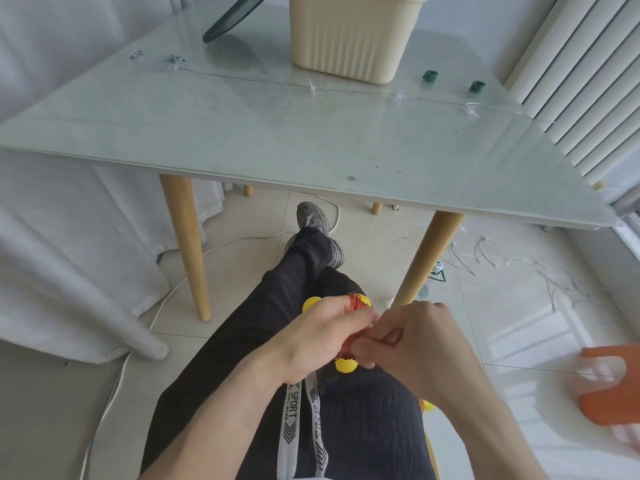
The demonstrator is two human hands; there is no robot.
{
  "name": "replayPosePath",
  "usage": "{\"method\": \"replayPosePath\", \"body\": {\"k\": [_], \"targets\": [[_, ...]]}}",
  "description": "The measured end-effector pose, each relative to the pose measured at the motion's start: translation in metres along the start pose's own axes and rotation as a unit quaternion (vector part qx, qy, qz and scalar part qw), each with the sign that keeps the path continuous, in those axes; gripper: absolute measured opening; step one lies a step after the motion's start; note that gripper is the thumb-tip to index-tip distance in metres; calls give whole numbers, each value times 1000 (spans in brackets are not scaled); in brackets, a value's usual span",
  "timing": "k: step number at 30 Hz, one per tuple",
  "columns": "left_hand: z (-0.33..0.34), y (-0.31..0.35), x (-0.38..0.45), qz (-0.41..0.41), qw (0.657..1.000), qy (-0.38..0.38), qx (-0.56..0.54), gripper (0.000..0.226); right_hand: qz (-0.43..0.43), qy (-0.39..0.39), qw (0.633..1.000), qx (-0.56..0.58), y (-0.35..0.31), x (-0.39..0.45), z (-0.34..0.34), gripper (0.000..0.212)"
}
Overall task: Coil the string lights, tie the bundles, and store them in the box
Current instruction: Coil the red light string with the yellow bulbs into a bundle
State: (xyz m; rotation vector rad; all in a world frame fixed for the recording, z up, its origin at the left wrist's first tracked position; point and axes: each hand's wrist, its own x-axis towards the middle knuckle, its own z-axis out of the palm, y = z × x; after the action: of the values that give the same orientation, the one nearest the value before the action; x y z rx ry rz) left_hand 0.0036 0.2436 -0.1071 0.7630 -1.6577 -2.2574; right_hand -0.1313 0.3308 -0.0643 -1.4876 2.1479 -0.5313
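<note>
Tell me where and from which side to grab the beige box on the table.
Grip the beige box by its two side walls, coming from the near table edge with one hand on each side. It stands upright on the glass table, its ribbed walls taper toward the base, and no handle shows. Its rim is cut off by the frame, so a rim hold cannot be judged.

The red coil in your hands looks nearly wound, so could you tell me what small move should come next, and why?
Probably wrap the loose end once more around the coil and pinch it tight. The left hand grips the bundle over the lap while the right hand pinches wire beside it. Yellow bulbs stick out at both ends, and no tie shows yet. The box waits on the table.
</note>
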Motion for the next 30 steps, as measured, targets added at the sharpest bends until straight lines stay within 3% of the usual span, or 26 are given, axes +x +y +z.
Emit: {"method": "replayPosePath", "body": {"k": [3,8,11,14,18,23,27,30], "targets": [[4,0,0,-18,999,-35,6,47,2,11,997,78,1,4,-3,28],[-6,2,0,-1,1000,-16,2,46,-28,-32,986,160,12,11,-8,41],[-14,0,2,-8,995,40,-90,40,-71,-98,976,180,26,11,-9,37],[-17,-4,4,-10,977,96,-189,36,-111,-98,979,140,37,14,-5,18],[-19,3,5,25,949,127,-288,28,-66,-120,985,104,49,20,3,3],[-21,4,5,68,941,146,-298,27,-48,-216,914,340,62,18,10,19],[-22,0,5,77,958,158,-228,25,-32,-163,870,465,62,22,12,39],[-22,-1,4,72,976,96,-180,28,-32,-120,833,539,58,26,5,48]]}}
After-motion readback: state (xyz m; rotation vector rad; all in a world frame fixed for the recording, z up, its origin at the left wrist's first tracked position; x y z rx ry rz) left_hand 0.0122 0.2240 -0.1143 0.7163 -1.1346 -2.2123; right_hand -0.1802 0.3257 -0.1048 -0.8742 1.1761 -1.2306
